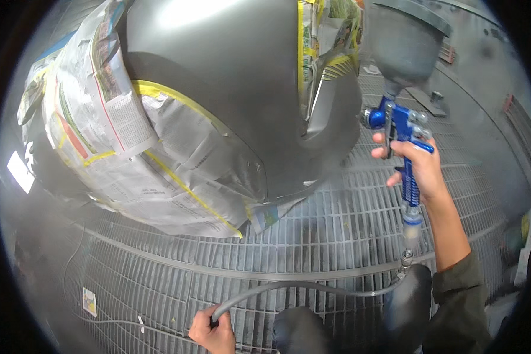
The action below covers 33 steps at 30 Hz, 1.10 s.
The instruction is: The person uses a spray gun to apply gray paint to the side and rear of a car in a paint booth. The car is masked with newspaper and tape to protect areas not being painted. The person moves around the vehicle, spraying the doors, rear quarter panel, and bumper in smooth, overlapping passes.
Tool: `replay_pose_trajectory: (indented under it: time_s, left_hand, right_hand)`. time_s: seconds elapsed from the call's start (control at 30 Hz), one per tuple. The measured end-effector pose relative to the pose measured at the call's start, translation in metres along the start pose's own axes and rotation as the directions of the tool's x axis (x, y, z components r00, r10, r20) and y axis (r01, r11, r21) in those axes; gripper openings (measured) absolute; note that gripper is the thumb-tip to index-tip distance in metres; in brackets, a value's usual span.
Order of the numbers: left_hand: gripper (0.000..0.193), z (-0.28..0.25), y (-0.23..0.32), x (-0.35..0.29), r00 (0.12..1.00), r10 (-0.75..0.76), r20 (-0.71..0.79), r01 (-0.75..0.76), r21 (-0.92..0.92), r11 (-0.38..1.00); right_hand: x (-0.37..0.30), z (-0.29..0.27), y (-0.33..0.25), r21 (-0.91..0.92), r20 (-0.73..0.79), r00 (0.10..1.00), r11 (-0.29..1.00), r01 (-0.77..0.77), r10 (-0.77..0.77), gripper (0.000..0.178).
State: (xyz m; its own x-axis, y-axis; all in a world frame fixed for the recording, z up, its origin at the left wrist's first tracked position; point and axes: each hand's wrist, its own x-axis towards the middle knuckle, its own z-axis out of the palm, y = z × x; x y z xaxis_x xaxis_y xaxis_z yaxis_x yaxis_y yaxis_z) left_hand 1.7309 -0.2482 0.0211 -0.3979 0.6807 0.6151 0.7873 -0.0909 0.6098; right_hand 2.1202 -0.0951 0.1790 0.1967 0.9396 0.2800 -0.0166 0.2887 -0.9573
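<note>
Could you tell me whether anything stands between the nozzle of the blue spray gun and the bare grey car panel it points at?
Nothing visible does. The right hand holds the blue spray gun just right of the grey panel, with open air between them. The masking newspaper covers only neighbouring areas, and the left hand holds the air hose low, clear of the spray path.

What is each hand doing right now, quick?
Left hand: closed around the grey air hose.
Right hand: closed on the grip of the blue spray gun, held near the grey car panel.
</note>
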Motion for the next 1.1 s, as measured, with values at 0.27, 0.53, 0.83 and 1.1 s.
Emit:
replay_pose_trajectory:
  time_s: [0.27, 0.53, 0.83, 1.1]
  left_hand:
    - [0.009, 0.041, 0.067, -0.026, 0.998, -0.039, 0.050, 0.028, 0.221, 0.975]
    - [0.015, 0.091, 0.151, -0.073, 0.987, -0.151, 0.054, 0.122, 0.359, 0.925]
    - [0.019, 0.124, 0.243, -0.093, 0.963, -0.270, 0.007, 0.247, 0.379, 0.892]
    - [0.020, 0.131, 0.275, -0.106, 0.964, -0.230, -0.131, 0.264, 0.409, 0.874]
  right_hand:
    - [0.042, -0.098, 0.033, 0.139, -0.036, 0.999, 0.989, 0.045, -0.040, 0.039]
    - [0.113, -0.184, 0.033, 0.115, 0.014, 0.998, 0.992, -0.058, 0.057, 0.037]
    - [0.156, -0.195, 0.023, 0.113, 0.472, 0.849, 0.939, -0.325, 0.237, 0.026]
    - [0.163, -0.134, 0.042, -0.105, 0.857, 0.424, 0.904, -0.414, 0.294, 0.032]
